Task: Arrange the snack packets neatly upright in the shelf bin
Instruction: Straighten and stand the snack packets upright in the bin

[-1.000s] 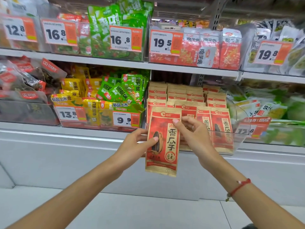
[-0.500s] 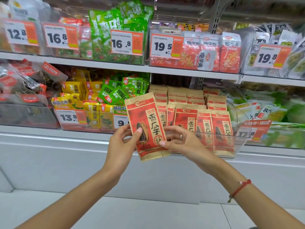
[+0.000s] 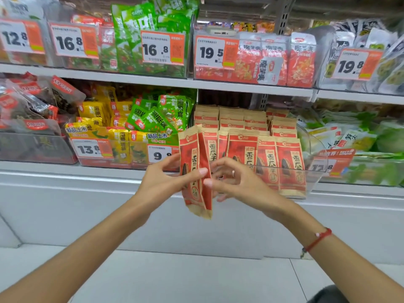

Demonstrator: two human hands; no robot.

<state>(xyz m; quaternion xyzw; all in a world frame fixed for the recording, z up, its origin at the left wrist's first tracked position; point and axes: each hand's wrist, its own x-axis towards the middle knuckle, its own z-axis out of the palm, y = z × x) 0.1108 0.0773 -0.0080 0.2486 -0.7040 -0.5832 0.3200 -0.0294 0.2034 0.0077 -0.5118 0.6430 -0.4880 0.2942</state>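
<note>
Packets (image 3: 290,165) stand upright in rows in the clear bin (image 3: 318,171), w/ green and yellow snack bags (image 3: 153,119) to the left. Left hand (image 3: 162,182) pinches a red packet (image 3: 194,171) held in front of the bin's left end, hiding packets behind. Right hand (image 3: 238,182) has loose spread fingers at its edge. Half a sec ago the packet faced flat; now it's folded lengthways.

Upright packets (image 3: 269,162) crowd the clear bin (image 3: 314,182); open air lies before its front wall.
</note>
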